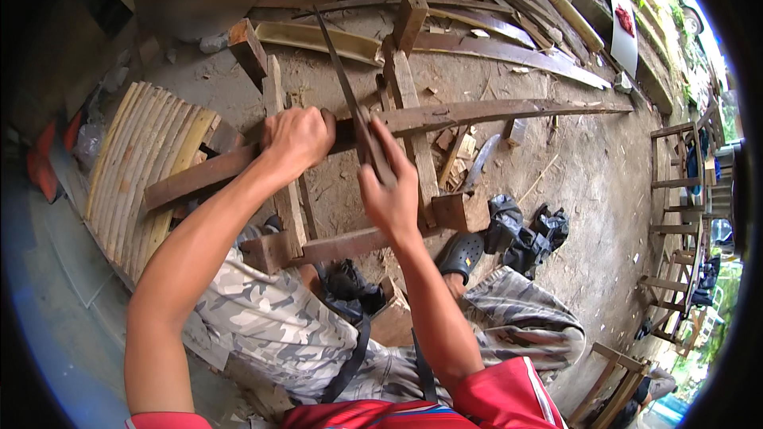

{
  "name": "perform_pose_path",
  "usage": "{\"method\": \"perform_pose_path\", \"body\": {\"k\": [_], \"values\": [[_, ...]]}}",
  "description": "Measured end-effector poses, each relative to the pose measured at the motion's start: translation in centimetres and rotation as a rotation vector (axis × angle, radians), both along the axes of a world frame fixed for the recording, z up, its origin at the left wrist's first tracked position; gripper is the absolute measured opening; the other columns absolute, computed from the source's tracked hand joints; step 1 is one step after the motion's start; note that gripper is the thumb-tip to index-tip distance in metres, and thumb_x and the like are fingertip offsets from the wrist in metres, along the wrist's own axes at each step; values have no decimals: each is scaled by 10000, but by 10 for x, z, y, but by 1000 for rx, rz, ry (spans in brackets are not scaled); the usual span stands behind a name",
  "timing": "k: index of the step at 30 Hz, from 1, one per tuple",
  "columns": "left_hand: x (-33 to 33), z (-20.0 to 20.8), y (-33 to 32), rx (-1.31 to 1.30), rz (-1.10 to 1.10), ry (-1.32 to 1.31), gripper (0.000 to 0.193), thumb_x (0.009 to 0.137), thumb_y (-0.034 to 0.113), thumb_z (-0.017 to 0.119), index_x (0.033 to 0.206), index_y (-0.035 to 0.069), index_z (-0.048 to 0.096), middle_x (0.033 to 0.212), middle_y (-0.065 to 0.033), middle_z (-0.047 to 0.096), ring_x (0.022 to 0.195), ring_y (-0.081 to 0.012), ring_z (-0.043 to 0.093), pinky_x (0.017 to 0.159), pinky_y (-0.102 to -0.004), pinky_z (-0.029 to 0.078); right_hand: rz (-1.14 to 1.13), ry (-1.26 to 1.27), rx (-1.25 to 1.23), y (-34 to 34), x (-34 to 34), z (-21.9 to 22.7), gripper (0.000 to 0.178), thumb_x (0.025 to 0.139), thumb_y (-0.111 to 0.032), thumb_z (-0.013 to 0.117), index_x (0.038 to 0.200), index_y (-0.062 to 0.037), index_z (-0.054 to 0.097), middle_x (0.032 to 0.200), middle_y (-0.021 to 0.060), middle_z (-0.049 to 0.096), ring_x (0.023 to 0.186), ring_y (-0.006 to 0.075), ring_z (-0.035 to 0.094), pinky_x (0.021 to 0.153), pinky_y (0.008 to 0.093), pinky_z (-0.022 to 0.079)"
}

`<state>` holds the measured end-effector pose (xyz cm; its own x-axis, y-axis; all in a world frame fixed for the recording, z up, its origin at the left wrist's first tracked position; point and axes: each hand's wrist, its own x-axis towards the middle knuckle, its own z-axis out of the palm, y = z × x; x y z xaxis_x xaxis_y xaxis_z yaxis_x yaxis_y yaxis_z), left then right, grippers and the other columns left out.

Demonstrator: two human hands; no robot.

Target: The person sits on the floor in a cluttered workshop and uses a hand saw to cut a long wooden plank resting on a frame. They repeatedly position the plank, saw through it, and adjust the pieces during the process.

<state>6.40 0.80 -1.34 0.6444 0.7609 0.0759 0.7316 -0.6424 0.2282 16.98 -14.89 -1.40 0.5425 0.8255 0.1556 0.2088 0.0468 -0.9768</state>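
Observation:
A long wooden beam (445, 114) lies across a low wooden frame (411, 95), running from the slatted stack on the left to a thin tapered end on the right. My left hand (298, 137) is closed on the beam left of its middle and presses it down. In my right hand (385, 183) is a handsaw (339, 63), its dark narrow blade seen nearly edge-on and pointing away from me across the beam. The right index finger lies stretched along the handle. Whether the teeth are in the wood cannot be made out.
At the left stands a slatted wooden stack (143, 167). Beside the frame lie a curved blade (482, 159), wood chips, black plastic (524, 230) and my shod foot (461, 255). Planks (509, 52) are piled at the back; wooden racks (675, 222) line the right.

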Motion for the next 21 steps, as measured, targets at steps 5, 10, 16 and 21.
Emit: {"method": "perform_pose_path", "body": {"k": [5, 10, 16, 21], "values": [[-3, 0, 5, -100, 31, 100, 536, 985, 213, 436, 488, 50, 553, 428, -105, 509, 357, -226, 499, 375, -408, 422, -55, 62, -80, -67, -27, -13, 640, 825, 24, 551, 1459, -26, 481, 1335, 232, 627, 1218, 318, 635, 984, 325, 490], [-2, 0, -3, -117, 11, 33, 576, 1014, 231, 408, 458, 117, 508, 350, 4, 388, 282, -158, 361, 365, -390, 393, -28, -74, -219, -267, -70, -19, 646, 758, 47, 576, 1400, 60, 506, 1233, 292, 662, 954, 280, 736, 837, 332, 549], [2, -6, -8, -84, 20, -21, 586, 1007, 218, 426, 435, 115, 498, 346, -3, 380, 282, -171, 356, 395, -393, 404, -2, -30, -134, -150, -34, 1, 641, 801, 39, 552, 1438, 36, 478, 1354, 245, 610, 1284, 327, 584, 1054, 368, 454], [3, 4, -2, -102, 88, 64, 535, 1005, 219, 438, 499, 91, 556, 410, -36, 470, 335, -188, 441, 439, -419, 425, -11, 17, 55, -2, -3, -5, 635, 813, 30, 553, 1444, -24, 501, 1361, 225, 609, 1276, 302, 594, 1063, 320, 438]]}}
